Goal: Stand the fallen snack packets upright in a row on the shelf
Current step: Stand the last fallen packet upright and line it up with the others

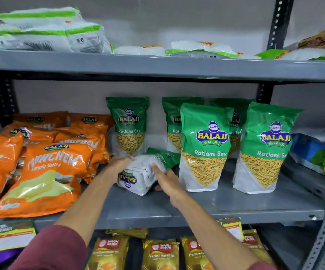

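A grey metal rack stood against a pale wall, and its middle shelf (206, 203) carried the work. To the left lay a heap of orange snack bags (46, 168); to the right stood green packets (204, 147) already upright, two in front and three behind them near the wall. Between these groups lay the fallen packet (142, 172), on its side with its white back up and its printed label upside down toward the front edge. Both hands were on it. The left hand (119, 162) was curled over the packet's left upper edge, gripping it, while the right hand (166, 179) pressed against its right side with fingers spread and not closed round it. To do this step well, the person would probably need to turn the packet so its flat base met the shelf, then set it in the gap left of the front row, level with its neighbours and facing outward. The packet's front face was hidden, and the right thumb could not be made out. The rear packets were partly covered by the front ones. The white bags (46, 30) on the upper shelf were blurred.
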Tool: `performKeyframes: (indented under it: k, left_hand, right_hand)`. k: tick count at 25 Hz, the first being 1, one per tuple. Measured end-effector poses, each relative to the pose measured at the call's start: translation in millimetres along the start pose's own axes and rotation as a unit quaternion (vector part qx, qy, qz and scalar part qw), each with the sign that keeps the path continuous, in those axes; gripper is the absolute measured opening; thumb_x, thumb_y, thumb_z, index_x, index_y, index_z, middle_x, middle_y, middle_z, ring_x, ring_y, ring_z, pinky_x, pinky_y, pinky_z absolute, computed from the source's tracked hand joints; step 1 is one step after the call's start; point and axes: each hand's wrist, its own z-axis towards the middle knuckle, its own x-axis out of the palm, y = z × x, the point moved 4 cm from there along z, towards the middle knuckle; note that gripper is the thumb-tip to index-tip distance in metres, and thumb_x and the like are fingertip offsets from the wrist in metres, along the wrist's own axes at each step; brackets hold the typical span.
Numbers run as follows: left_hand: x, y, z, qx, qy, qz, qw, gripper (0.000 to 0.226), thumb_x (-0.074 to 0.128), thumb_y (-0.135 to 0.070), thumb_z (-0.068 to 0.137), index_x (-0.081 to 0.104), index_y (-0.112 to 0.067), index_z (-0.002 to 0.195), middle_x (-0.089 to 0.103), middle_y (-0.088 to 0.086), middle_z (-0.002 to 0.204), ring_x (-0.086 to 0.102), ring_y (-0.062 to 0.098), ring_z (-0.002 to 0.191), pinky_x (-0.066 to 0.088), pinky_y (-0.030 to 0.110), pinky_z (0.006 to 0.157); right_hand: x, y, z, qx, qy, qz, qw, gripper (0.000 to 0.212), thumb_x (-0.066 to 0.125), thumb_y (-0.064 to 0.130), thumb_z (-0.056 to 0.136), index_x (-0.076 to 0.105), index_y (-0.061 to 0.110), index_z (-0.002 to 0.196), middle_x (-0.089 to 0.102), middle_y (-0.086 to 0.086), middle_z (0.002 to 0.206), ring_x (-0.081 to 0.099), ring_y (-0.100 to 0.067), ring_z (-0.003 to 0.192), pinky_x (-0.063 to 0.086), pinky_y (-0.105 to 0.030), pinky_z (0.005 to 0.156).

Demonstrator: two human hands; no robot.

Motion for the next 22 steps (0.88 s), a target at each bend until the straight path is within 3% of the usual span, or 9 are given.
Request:
performKeyframes:
  k: [3, 5, 7, 10, 13, 15, 17, 20, 22]
  left_hand:
    - [-4, 11, 2, 0.029, 0.016, -0.040, 0.999, 0.025, 0.068, -0.018, 0.089, 0.072, -0.004, 0.109, 0.072, 0.012, 0.106, 0.066, 0.025, 0.095, 0.051, 0.024, 0.080]
    - [-9, 19, -5, 0.060, 0.023, -0.074, 0.995, 0.015, 0.065, -0.015, 0.092, 0.073, -0.011, 0.104, 0.071, 0.007, 0.096, 0.066, 0.021, 0.088, 0.051, 0.008, 0.063]
    - [-13, 23, -14, 0.102, 0.023, -0.107, 0.989, 0.014, 0.064, -0.009, 0.092, 0.069, -0.015, 0.103, 0.069, 0.001, 0.090, 0.064, 0.012, 0.081, 0.045, 0.001, 0.054]
    - [-23, 24, -9, 0.153, 0.009, -0.142, 0.978, 0.029, 0.067, -0.004, 0.088, 0.069, -0.012, 0.116, 0.073, 0.001, 0.102, 0.069, 0.019, 0.098, 0.053, 0.015, 0.066]
    - [-32, 20, 0, 0.176, -0.038, -0.148, 0.972, 0.044, 0.069, 0.003, 0.084, 0.066, -0.022, 0.120, 0.064, -0.016, 0.099, 0.065, 0.009, 0.093, 0.056, 0.017, 0.063]
    - [-34, 19, 6, 0.172, -0.048, -0.151, 0.972, 0.059, 0.071, 0.008, 0.076, 0.062, -0.030, 0.121, 0.063, -0.015, 0.105, 0.067, 0.018, 0.098, 0.061, 0.037, 0.078]
    - [-33, 21, 13, 0.182, -0.056, -0.137, 0.972, 0.068, 0.072, 0.010, 0.070, 0.057, -0.036, 0.117, 0.063, -0.011, 0.109, 0.067, 0.023, 0.102, 0.059, 0.049, 0.087]
    - [-32, 24, 19, 0.215, -0.074, -0.097, 0.969, 0.073, 0.074, 0.007, 0.068, 0.049, -0.043, 0.115, 0.060, -0.011, 0.110, 0.065, 0.021, 0.108, 0.056, 0.047, 0.093]
    - [-29, 29, 24, 0.237, -0.081, -0.070, 0.966, 0.075, 0.075, 0.004, 0.070, 0.046, -0.046, 0.118, 0.059, -0.007, 0.117, 0.062, 0.021, 0.113, 0.053, 0.046, 0.098]
  right_hand:
    - [11, 1, -3, -0.005, -0.021, 0.056, 0.998, 0.046, 0.068, 0.042, 0.090, 0.056, 0.015, 0.125, 0.064, 0.001, 0.125, 0.062, -0.020, 0.115, 0.044, -0.029, 0.092]
    - [17, -1, -13, -0.032, -0.035, 0.106, 0.993, 0.027, 0.071, 0.027, 0.092, 0.053, 0.025, 0.111, 0.065, 0.012, 0.115, 0.062, -0.010, 0.103, 0.043, -0.021, 0.085]
    - [17, -4, -19, -0.090, -0.048, 0.135, 0.986, 0.035, 0.072, 0.016, 0.091, 0.051, 0.033, 0.114, 0.066, 0.018, 0.110, 0.063, -0.001, 0.097, 0.048, -0.016, 0.083]
    - [22, 4, -16, -0.174, -0.060, 0.114, 0.976, 0.071, 0.075, 0.006, 0.086, 0.043, 0.059, 0.122, 0.068, 0.015, 0.112, 0.069, -0.014, 0.107, 0.058, -0.033, 0.094]
    - [25, 17, 6, -0.207, -0.076, 0.040, 0.974, 0.100, 0.078, -0.002, 0.079, 0.028, 0.044, 0.152, 0.062, 0.017, 0.117, 0.068, -0.020, 0.109, 0.059, -0.041, 0.094]
    - [27, 22, 26, -0.229, -0.072, 0.005, 0.971, 0.110, 0.078, -0.007, 0.073, 0.021, 0.033, 0.158, 0.061, 0.009, 0.127, 0.066, -0.023, 0.116, 0.058, -0.045, 0.095]
    - [30, 24, 41, -0.243, -0.071, -0.015, 0.967, 0.105, 0.073, -0.010, 0.070, 0.026, 0.026, 0.156, 0.057, 0.007, 0.137, 0.062, -0.025, 0.126, 0.055, -0.046, 0.101]
    - [35, 22, 54, -0.249, -0.086, -0.025, 0.964, 0.080, 0.069, -0.014, 0.071, 0.043, 0.031, 0.131, 0.061, 0.012, 0.123, 0.062, -0.019, 0.121, 0.052, -0.045, 0.104]
    - [37, 16, 59, -0.244, -0.097, -0.023, 0.965, 0.071, 0.070, -0.011, 0.072, 0.045, 0.032, 0.123, 0.064, 0.002, 0.121, 0.063, -0.020, 0.118, 0.053, -0.047, 0.103]
